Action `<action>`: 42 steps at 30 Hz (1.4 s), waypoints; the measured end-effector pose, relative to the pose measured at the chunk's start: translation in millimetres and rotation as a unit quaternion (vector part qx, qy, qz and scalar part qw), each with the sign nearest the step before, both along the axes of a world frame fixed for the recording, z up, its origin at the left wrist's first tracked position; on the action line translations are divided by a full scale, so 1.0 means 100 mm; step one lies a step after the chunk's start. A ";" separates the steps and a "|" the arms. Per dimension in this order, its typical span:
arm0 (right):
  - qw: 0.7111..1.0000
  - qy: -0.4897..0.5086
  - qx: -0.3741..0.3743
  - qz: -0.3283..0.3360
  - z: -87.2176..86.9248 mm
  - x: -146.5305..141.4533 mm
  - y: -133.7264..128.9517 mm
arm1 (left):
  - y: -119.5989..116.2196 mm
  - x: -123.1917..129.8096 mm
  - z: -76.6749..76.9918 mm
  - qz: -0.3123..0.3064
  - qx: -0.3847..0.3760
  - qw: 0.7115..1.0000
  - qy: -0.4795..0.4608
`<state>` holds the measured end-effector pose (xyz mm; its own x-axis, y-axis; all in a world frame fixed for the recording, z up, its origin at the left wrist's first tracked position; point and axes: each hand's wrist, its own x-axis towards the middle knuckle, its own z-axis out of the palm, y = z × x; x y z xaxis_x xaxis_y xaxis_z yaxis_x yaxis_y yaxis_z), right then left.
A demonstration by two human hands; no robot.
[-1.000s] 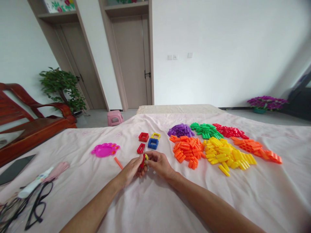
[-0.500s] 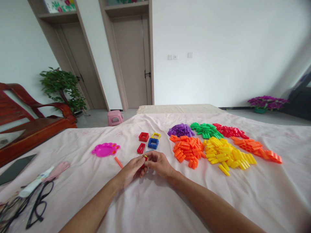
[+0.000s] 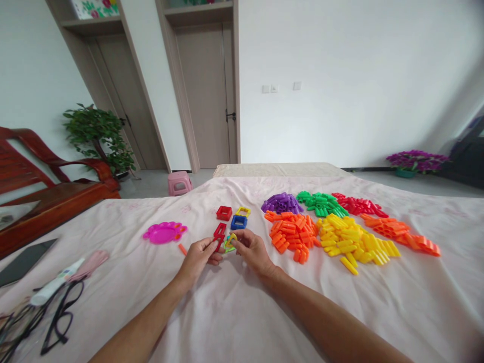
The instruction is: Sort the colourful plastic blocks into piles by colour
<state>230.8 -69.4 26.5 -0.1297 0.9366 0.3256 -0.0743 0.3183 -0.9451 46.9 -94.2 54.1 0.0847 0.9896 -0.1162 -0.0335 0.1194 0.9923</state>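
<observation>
My left hand (image 3: 199,257) pinches a red frame piece (image 3: 219,243) between thumb and fingers. Just to its right, my right hand (image 3: 252,251) grips a yellow triangular piece (image 3: 232,239). Some light green and teal (image 3: 227,247) shows between the hands, partly hidden. Beyond my fingers lie a red frame (image 3: 220,230), a stack of blue square frames (image 3: 239,222), a yellow square frame (image 3: 243,211) and a red square stack (image 3: 224,213). An orange stick (image 3: 182,249) rests on the cloth beside my left hand.
A magenta tray (image 3: 165,233) lies at left. Purple (image 3: 282,202), green (image 3: 323,203), red (image 3: 361,205), orange (image 3: 293,232) and yellow (image 3: 350,237) tube piles spread at right. Glasses (image 3: 62,317), a white tube (image 3: 53,287) and a phone (image 3: 26,259) lie at lower left.
My hands have moved slightly apart. The red piece and the yellow piece, bunched together between my fingers before, are now separate, one in each hand.
</observation>
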 end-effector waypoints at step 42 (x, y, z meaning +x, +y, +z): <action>0.990 -0.122 0.060 0.030 0.01 0.02 -0.06 | -0.05 0.04 -0.03 -0.086 -0.058 0.994 -0.028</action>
